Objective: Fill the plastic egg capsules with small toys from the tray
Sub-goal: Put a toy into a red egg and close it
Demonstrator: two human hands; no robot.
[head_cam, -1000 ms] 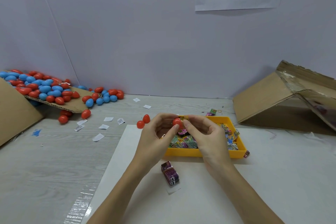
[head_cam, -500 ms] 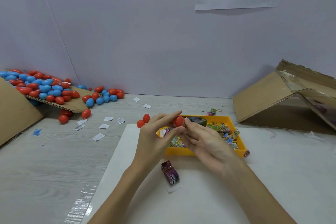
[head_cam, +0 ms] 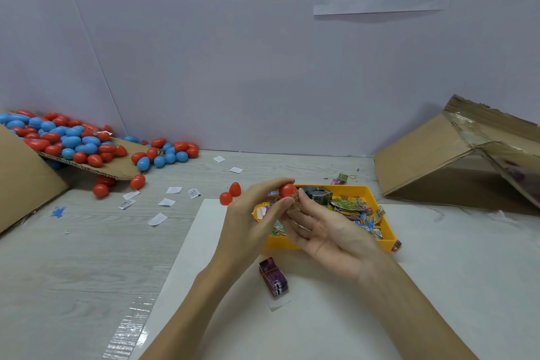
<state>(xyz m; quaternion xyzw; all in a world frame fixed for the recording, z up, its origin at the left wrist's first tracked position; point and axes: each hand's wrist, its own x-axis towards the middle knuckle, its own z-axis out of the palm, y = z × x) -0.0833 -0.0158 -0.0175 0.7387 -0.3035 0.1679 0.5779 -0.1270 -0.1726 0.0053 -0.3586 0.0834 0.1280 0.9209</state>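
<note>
Red egg capsule (head_cam: 287, 190): pinched between thumb and fingers of the left hand (head_cam: 253, 219), held above the near-left corner of the yellow tray (head_cam: 380, 207). Right hand (head_cam: 330, 231): palm up, fingers loosely spread, fingertips touching a small printed packet (head_cam: 294, 204) just below the capsule. Tray held assorted packets. Two red capsule halves (head_cam: 230, 194) stood left of the tray; a banded packet bundle (head_cam: 273, 276) lay nearer. Red and blue eggs (head_cam: 70, 140) heaped far left on cardboard.

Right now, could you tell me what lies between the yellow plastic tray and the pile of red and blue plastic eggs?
In the head view, two red egg pieces and scattered white paper slips lie between the tray and the pile.
</note>
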